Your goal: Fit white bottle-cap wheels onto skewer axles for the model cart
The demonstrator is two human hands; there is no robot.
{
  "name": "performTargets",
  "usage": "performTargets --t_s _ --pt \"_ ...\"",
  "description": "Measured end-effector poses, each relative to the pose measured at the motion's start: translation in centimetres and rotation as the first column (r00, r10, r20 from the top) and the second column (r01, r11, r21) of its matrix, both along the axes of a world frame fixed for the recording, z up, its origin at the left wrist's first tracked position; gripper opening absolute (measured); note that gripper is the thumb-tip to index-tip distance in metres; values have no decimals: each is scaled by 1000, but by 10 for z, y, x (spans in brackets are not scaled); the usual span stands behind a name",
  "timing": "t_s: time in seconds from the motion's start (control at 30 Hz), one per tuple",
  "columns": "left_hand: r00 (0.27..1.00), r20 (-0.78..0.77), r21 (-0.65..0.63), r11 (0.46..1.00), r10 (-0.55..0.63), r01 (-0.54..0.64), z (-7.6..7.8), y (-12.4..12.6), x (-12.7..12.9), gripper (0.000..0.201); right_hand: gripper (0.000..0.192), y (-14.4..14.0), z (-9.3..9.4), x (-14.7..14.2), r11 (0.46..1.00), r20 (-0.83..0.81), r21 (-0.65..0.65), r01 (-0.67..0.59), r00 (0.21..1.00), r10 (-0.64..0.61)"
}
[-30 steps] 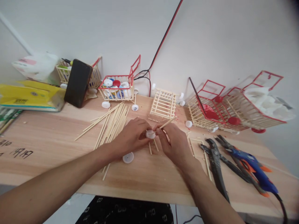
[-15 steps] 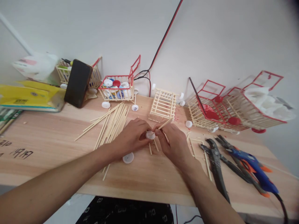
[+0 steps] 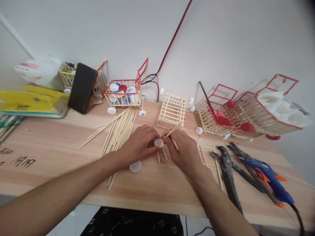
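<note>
Both hands meet mid-table: left hand point(image 3: 137, 144) pinches a white bottle cap point(image 3: 158, 143), right hand point(image 3: 183, 150) grips a bamboo stick point(image 3: 172, 130) with its end at the cap. Cap sits just above the wooden table point(image 3: 61, 157), between the loose stick pile point(image 3: 118, 131) and the pliers point(image 3: 227, 173); a second cap point(image 3: 135, 166) lies below the left hand.

— Pale matt wood on the tabletop point(image 3: 49, 144), same raw wood for the loose sticks point(image 3: 118, 129)?
— Yes. Smooth white plastic for the bottle cap point(image 3: 158, 142); dull dark metal on the pliers point(image 3: 227, 173); glossy blue plastic on the glue gun point(image 3: 267, 175).
</note>
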State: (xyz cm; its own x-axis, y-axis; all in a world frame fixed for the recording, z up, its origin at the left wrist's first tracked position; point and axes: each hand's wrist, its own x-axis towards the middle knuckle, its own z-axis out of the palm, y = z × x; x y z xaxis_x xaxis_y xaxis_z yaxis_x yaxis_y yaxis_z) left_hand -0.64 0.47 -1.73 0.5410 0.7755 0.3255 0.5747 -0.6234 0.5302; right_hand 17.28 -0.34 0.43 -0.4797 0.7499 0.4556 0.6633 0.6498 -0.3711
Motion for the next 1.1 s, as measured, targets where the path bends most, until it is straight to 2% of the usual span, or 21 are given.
performTargets --t_s 0.23,0.5,1.1 --pt "1000 17 -5 1000 -7 7 -1 1 0 16 17 0 0 0 1000 0 9 1 1000 -1" --pt "999 40 8 999 -35 35 -9 3 -1 21 18 1 -2 1 1000 16 -3 9 1000 -9" --pt "999 28 31 998 -46 45 -10 6 -1 22 18 2 -2 0 1000 27 8 9 1000 -9"
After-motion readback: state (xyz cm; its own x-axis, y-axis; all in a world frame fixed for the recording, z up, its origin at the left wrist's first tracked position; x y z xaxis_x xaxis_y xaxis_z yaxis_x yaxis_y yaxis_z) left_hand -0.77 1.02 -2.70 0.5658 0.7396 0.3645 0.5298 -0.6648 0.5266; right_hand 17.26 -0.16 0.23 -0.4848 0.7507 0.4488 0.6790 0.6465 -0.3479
